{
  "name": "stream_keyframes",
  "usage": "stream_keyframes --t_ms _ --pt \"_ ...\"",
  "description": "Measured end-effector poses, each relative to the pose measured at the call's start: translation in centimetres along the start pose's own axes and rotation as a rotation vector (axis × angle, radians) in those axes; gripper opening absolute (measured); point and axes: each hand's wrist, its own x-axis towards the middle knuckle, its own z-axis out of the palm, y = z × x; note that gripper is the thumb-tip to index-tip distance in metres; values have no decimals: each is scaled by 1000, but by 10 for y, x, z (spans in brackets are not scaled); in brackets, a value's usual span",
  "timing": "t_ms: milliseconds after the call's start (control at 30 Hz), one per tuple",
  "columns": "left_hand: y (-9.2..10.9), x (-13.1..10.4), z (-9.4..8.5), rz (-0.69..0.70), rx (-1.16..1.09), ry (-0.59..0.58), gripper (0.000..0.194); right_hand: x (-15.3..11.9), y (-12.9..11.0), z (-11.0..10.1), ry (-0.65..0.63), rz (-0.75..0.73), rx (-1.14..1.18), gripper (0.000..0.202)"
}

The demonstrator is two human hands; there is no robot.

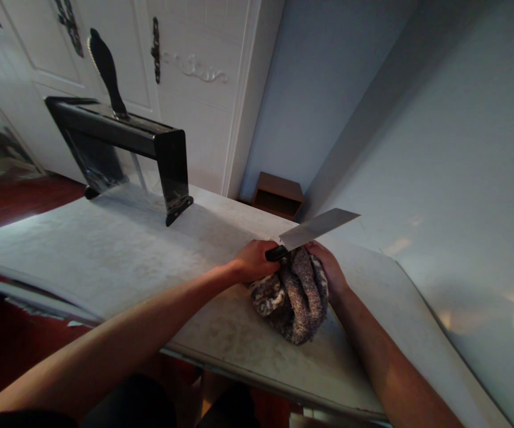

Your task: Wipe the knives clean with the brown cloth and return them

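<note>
My left hand (257, 260) is closed round the black handle of a cleaver (321, 227). Its broad grey blade points up and to the right, above the table. My right hand (329, 267) grips a brown and white fuzzy cloth (300, 300), which is bunched up below the handle and hangs down toward the tabletop. The cloth lies close against the near end of the blade, and part of the right hand's fingers is hidden behind blade and cloth.
On the white table (150, 261) at the left stands a black knife holder (118, 131) with clear panels. One black handle (105, 68) sticks up from its top. Behind are a white wardrobe (194, 107) and a brown box (278, 193). A wall (462, 178) borders the right side.
</note>
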Motion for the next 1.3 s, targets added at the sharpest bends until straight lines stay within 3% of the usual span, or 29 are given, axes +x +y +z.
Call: stream_keyframes --t_ms 1300 --pt "3 -1 -1 -15 13 -4 9 -1 -2 1 36 -15 -79 19"
